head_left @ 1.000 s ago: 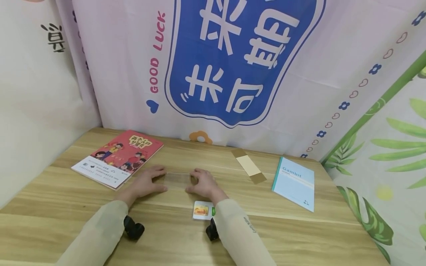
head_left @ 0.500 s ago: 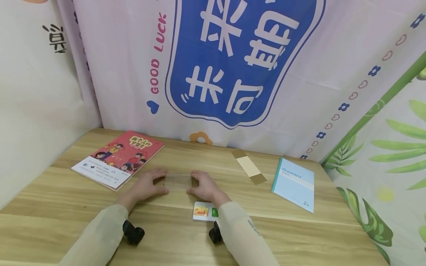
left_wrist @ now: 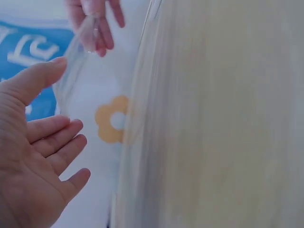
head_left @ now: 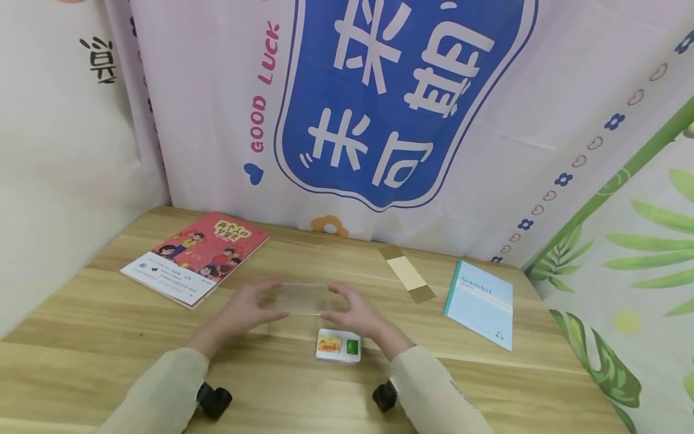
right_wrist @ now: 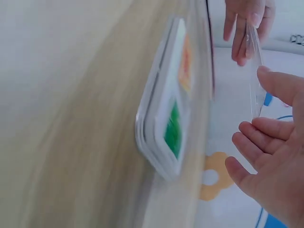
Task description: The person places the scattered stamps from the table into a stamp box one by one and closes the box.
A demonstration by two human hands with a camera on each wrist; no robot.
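A clear, thin plastic lid-like piece (head_left: 302, 299) is held level between both hands, lifted off the table. My left hand (head_left: 252, 306) pinches its left end between thumb and index finger, while the other fingers stay loosely extended in the left wrist view. The opposite end is pinched the same way by my right hand (head_left: 353, 308). Just below the hands on the table lies a small white stack of what look like cards (head_left: 338, 345), with an orange picture and a green one on top. Its layered edge (right_wrist: 151, 104) shows in the right wrist view.
A red and white picture book (head_left: 200, 256) lies at the left of the wooden table (head_left: 293, 392). Toward the back right is a cream strip with brown ends (head_left: 406, 272). Farther right rests a light blue notebook (head_left: 479, 303). A printed curtain (head_left: 217, 120) hangs behind.
Both hands have raised the clear plastic piece and shifted it slightly right. My right forearm has swung right, uncovering the whole white stack. The head view has turned slightly.
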